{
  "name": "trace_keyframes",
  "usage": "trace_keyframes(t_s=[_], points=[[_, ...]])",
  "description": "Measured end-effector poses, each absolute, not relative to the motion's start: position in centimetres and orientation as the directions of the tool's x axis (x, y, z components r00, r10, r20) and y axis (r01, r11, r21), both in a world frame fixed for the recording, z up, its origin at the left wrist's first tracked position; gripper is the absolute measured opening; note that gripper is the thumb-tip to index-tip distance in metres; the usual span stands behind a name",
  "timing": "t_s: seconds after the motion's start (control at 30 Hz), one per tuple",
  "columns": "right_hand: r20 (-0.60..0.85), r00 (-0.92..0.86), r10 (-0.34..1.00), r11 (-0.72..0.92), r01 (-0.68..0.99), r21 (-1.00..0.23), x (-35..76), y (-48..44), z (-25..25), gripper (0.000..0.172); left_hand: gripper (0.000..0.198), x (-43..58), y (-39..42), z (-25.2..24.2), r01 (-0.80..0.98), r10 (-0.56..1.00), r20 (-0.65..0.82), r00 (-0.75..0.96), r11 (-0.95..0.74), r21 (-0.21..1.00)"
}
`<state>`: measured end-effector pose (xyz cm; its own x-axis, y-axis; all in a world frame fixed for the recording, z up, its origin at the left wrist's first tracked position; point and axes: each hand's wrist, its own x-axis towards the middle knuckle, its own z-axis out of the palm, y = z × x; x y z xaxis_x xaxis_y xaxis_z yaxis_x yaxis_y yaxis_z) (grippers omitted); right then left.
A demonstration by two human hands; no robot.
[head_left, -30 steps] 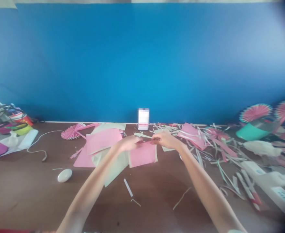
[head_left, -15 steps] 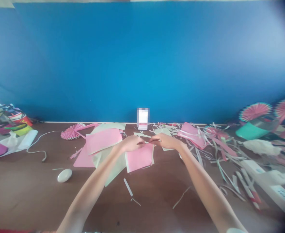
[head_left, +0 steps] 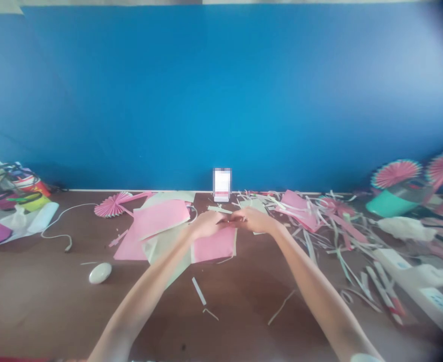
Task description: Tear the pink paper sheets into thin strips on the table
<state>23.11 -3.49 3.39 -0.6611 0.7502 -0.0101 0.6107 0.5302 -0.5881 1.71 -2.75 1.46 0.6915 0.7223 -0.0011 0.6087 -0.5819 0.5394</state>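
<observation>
Pink paper (head_left: 214,247) pinched along its far edge

Roughly rectangular, pale-rimmed at right, it's mid-tabletop (head_left: 244,301); left hand (head_left: 207,224) and right hand (head_left: 258,220) each have a grip closed on it, another pink sheet (head_left: 161,219) lying leftward, paper strips (head_left: 310,247) rightward.

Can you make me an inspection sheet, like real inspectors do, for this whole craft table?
Surface: brown table, with paper scraps scattered over it.
Job's things: pink sheet with pale edging, under the fingers.
Clutter: loose white strip nearer the person; pleated pink fan on the left; white oval object; tangled paper strips on the right.
Grippers: bare left hand and right hand, close together at the sheet's far edge; exact grip too blurred to tell.
Cables: white cable on the left, its visible end lying loose.
Surroundings: blue panel behind; teal visor-like item at right.
</observation>
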Motion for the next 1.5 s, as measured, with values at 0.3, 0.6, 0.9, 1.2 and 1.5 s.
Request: trace_keyframes(t_s=[0.3,0.6,0.9,1.2,1.5], points=[[-0.001,-0.668,0.744,0.557,0.622,-0.550,23.3,-3.4,3.2,0.036,0.039,1.8,-3.3,2.3,0.590,0.692,-0.037,0.721,-0.585,0.556],[-0.031,-0.656,0.754,0.515,0.620,-0.591,23.9,-3.2,3.3,0.029,0.034,1.2,-2.9,2.1,0.608,0.719,-0.030,0.694,-0.563,0.560],[-0.018,-0.679,0.734,0.571,0.632,-0.524,22.8,-3.5,3.1,0.041,0.025,1.9,-2.9,1.5,0.580,0.688,-0.016,0.725,-0.599,0.552],[0.027,-0.677,0.736,0.595,0.628,-0.501,23.2,-3.3,2.9,0.037,0.027,1.6,-3.0,2.3,0.578,0.684,-0.031,0.729,-0.590,0.563],[0.012,-0.640,0.769,0.528,0.624,-0.576,23.9,-3.2,3.6,0.040,0.036,0.5,-2.8,3.1,0.640,0.740,-0.040,0.671,-0.552,0.535]])
